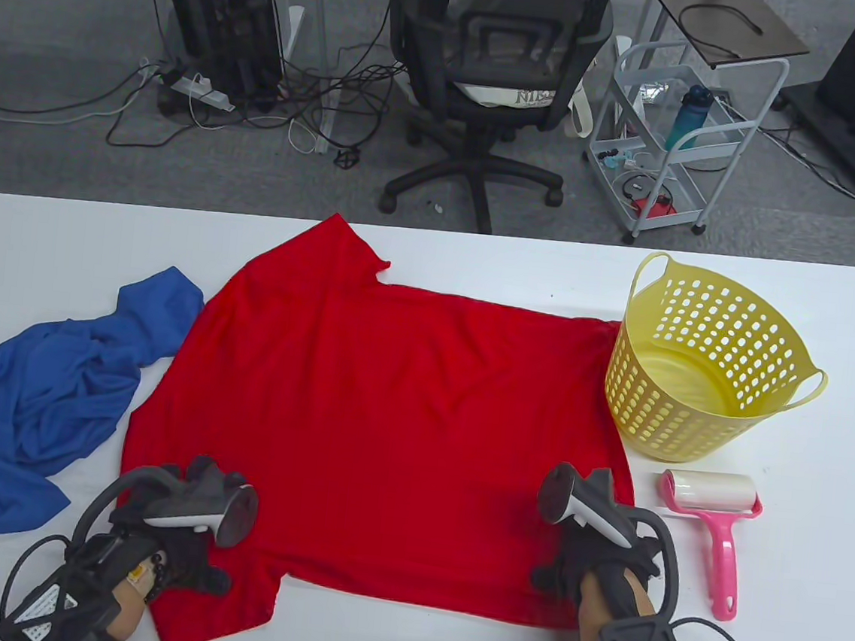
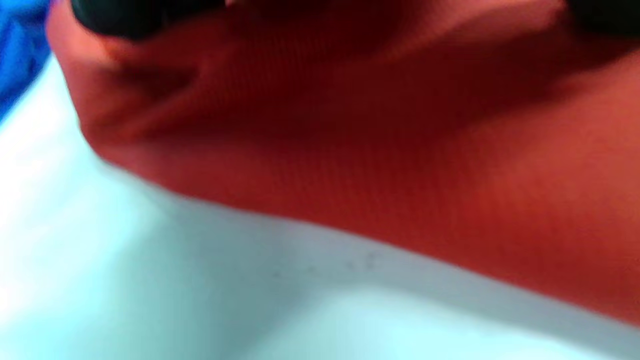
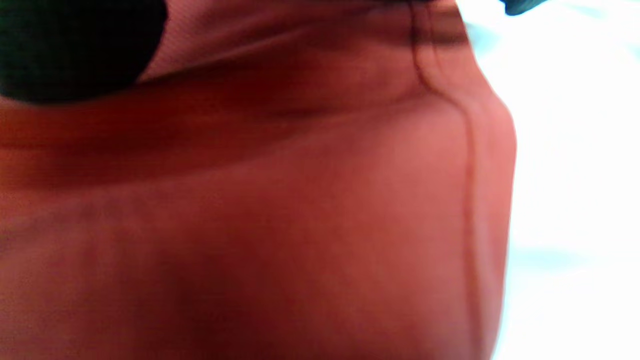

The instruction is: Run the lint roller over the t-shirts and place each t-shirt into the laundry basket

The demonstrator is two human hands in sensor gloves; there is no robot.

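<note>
No readable writing is being shown on the task items; small labels on the wrist rigs are too small to read. Two shirts are being seen: one red shirt (image 1: 387, 422), smooth knit, spread flat between and beyond both hands, and one blue shirt (image 1: 50, 397), crumpled, lying just left of the left hand (image 1: 180, 538). The near left sleeve area of the red shirt is being touched by the left hand, the near right corner by the right hand (image 1: 593, 563). Whether the cloth is being pinched or only pressed cannot be told; fingers are hidden under the trackers and both wrist views are blurred. One yellow plastic basket (image 1: 696, 429), perforated, two-handled, is standing beyond the right hand. One pink-handled roller (image 1: 715, 514) with a white cylinder is lying just right of the right hand, untouched.
</note>
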